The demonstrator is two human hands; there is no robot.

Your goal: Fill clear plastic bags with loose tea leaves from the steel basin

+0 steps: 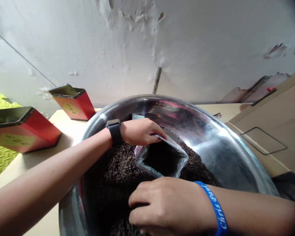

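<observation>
At the far left edge of the frame lies a yellow tread-pattern mat [0, 157], partly behind a pale table [64, 124]. On the table's left part stand two red tins, both open at the top and both bearing a yellow label: the nearer tin [24, 134] at middle left, the farther tin [75, 103] further up and to the right, just beside the rim of a big steel bowl [226, 147].

The bowl fills the centre and lower frame and holds a heap of dark loose leaves [118, 164]. The left hand [140, 131], with a black watch [114, 131] on its wrist, reaches in from the lower left across the bowl. Its fingers and thumb are closed on the far rim of a clear plastic bag [179, 154], which sits mouth-up on the leaves at the centre of the bowl, held open, with dark leaves showing inside.

Just below the bag, at lower centre, the right hand [167, 203] lies knuckles-up on the leaves, its fingers curled downward. Whether they grip leaves or the bag's near edge cannot be told, since the fingertips are hidden. A blue wristband [215, 206] with white lettering circles that wrist.

To the right of the bowl lies a brown cardboard surface [272, 131] printed with a black rectangle. A white wall [88, 49] with peeling paint runs across the top.
</observation>
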